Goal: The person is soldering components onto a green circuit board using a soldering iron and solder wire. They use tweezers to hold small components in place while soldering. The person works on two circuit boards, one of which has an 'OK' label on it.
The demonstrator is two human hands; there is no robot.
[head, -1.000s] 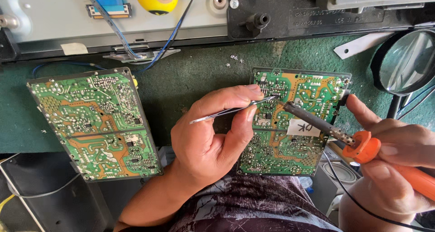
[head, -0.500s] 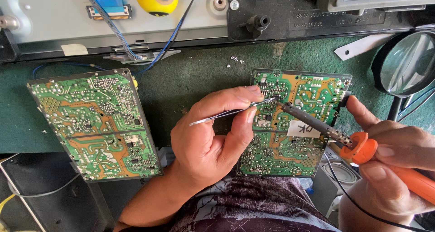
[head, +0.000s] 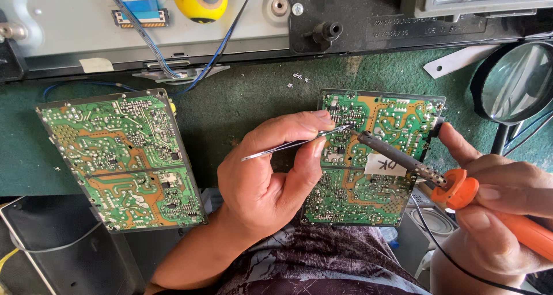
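Both forearms are bare, with no sleeves, watch or rings showing. The left hand [head: 265,180] and the right hand [head: 501,214] wear no gloves, and the nails are short. Below them lies a dark purplish garment [head: 322,266] with a pale mottled print.

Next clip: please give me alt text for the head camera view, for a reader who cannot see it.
A left hand holds thin metal tweezers and a right hand an orange-handled soldering iron, both tips meeting near the top of a green circuit board. A second green board lies to the left on a green mat, a magnifying glass at far right.
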